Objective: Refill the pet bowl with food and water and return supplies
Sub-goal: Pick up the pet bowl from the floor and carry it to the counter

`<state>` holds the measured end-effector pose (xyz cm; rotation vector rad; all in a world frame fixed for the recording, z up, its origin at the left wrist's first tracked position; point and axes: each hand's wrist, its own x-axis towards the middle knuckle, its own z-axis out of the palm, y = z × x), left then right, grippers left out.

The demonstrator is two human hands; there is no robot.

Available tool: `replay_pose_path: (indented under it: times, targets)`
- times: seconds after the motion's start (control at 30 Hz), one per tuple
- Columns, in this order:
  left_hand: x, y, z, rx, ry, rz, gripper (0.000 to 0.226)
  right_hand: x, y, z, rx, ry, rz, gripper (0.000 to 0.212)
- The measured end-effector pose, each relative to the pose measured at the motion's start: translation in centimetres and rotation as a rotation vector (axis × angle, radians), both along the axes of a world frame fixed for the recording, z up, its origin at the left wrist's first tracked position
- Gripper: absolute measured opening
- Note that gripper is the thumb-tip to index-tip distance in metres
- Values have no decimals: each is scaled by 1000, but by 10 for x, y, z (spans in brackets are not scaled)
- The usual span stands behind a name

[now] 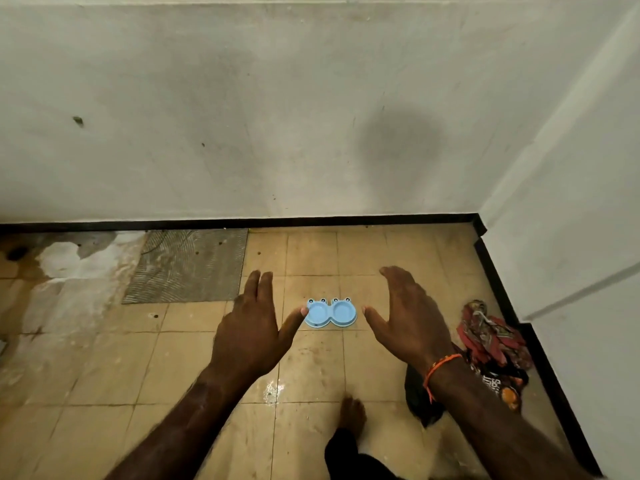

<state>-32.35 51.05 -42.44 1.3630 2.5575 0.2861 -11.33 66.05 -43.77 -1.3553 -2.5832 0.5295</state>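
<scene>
A light blue double pet bowl with frog eyes on its far rim lies on the tiled floor near the wall. Both its cups look empty. My left hand hovers to the left of the bowl with fingers straight and spread, its thumb tip in line with the bowl's left edge. My right hand hovers to the right of the bowl, also spread flat, thumb pointing toward the bowl. Neither hand holds anything. No food or water container is in view.
A crumpled red patterned cloth and dark bags lie at the right by the black skirting. My bare foot stands below the bowl. A grey patch of bare mortar and a white stain mark the floor at left. White walls enclose the corner.
</scene>
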Motion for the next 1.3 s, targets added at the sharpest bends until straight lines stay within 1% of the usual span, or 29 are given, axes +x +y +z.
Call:
replay_pose_path:
  times: [0.1,0.27,0.4,0.53,0.7,0.87,0.97,1.07,1.17,1.3]
  targets:
    - [-26,45,-35,-48,-24,23,94,-22,46,-43,-63,-56,-18,76]
    - [-55,110,-113,-159,-83,28,97,-53,101,-122,-163,-140,-11,83]
    - [-79,154,-193,-218,-118,14,103,-70,132,-207,-214,-144,-28,91]
    - [-99,190,-295,-264,-137,-33,109,-91,161,-314,-242,-180,-13,96]
    - [-113,213,-429,-344,-173,-40,114,-107,186,-447,-297,-209,0,99]
    - [-122,224,-564,-435,-226,-51,121,-103,205,-577,-344,-325,28,106]
    - [-126,232,-634,-481,-255,-40,124,-103,217,-642,-357,-389,38,108]
    - [-128,241,-694,-521,-286,-51,127,-110,233,-697,-376,-412,51,108]
    - [-131,252,-746,-538,-331,-72,141,-123,247,-747,-379,-426,66,112]
    - [-134,264,-795,-535,-366,-116,152,-138,258,-794,-408,-483,54,134]
